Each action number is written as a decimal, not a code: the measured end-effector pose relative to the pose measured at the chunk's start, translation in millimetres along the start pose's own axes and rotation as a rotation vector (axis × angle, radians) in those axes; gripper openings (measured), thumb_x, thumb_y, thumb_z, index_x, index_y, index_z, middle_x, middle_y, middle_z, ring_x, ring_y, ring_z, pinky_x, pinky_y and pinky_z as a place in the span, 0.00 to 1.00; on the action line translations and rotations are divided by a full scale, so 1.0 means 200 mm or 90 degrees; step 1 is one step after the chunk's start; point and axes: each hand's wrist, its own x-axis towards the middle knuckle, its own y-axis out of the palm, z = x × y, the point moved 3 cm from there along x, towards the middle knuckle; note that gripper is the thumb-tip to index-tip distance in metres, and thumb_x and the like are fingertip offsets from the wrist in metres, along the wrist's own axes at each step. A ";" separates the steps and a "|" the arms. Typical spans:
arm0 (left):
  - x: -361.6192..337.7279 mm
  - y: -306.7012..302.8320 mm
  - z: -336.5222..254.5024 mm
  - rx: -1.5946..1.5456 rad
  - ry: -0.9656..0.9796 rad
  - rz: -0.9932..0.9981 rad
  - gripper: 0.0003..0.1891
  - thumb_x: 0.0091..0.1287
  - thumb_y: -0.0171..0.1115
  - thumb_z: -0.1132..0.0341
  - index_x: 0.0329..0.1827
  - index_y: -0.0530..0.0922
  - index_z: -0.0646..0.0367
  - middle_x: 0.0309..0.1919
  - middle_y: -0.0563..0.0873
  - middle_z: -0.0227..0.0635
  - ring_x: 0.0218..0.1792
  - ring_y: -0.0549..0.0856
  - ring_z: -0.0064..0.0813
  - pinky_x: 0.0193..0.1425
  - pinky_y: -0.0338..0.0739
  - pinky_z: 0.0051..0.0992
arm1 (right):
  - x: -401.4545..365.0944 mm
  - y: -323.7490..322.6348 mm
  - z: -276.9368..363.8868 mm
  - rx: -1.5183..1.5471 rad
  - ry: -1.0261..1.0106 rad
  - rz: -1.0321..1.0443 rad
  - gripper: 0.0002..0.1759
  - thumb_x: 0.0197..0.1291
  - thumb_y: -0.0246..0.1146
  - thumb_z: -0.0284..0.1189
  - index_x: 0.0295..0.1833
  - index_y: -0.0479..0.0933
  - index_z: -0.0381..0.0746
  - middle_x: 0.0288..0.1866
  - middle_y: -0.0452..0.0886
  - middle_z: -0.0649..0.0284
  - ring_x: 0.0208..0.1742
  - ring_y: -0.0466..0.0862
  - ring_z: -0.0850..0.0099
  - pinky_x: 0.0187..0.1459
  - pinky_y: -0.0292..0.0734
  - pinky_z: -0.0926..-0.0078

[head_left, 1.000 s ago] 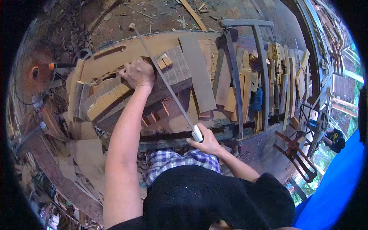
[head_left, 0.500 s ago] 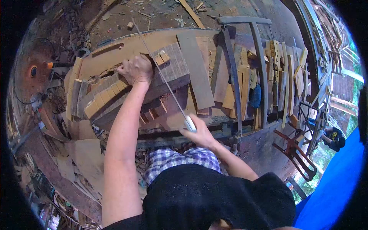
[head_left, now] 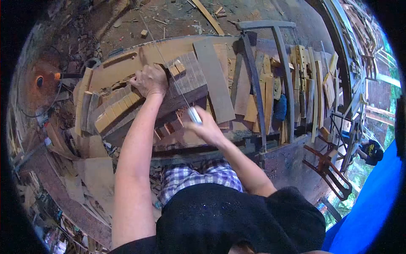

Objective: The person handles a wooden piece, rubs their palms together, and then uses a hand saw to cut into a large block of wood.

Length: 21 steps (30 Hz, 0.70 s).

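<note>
My left hand presses down on a thick dark wooden block lying on the workbench. My right hand grips the pale handle of a hand saw. The thin blade runs from the handle up and away across the block, just right of my left hand. Two small light wood pieces sit on the block beside the blade. A row of short pale offcuts lies at the near left of my left hand.
A long flat plank lies right of the block. Several planks and slats and a curved grey frame fill the bench's right side. Wood scraps litter the dirt floor. An orange machine sits at far left. Another person is at far right.
My right hand has pushed the saw forward, away from me, so the handle now sits close to the block. My left hand has stayed on the block.
</note>
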 end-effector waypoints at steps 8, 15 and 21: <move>0.01 0.00 0.02 0.024 -0.004 0.039 0.13 0.63 0.54 0.57 0.29 0.85 0.48 0.29 0.87 0.36 0.38 0.83 0.37 0.44 0.64 0.39 | -0.32 -0.06 -0.18 -0.113 -0.032 -0.015 0.21 0.51 0.67 0.40 0.41 0.72 0.34 0.34 0.79 0.52 0.39 0.82 0.64 0.42 0.75 0.64; -0.01 -0.02 0.01 0.017 -0.005 0.021 0.14 0.64 0.53 0.57 0.27 0.85 0.51 0.31 0.88 0.35 0.38 0.83 0.38 0.46 0.65 0.41 | 0.06 0.04 0.04 -0.037 -0.023 -0.042 0.20 0.52 0.67 0.38 0.42 0.72 0.34 0.33 0.77 0.54 0.36 0.78 0.67 0.41 0.74 0.66; 0.01 0.00 0.01 0.021 -0.002 0.026 0.13 0.65 0.52 0.58 0.30 0.84 0.48 0.29 0.87 0.33 0.39 0.83 0.37 0.46 0.65 0.40 | -0.39 -0.06 -0.16 -0.126 0.022 0.030 0.22 0.53 0.66 0.39 0.46 0.71 0.35 0.37 0.79 0.52 0.39 0.81 0.62 0.44 0.75 0.63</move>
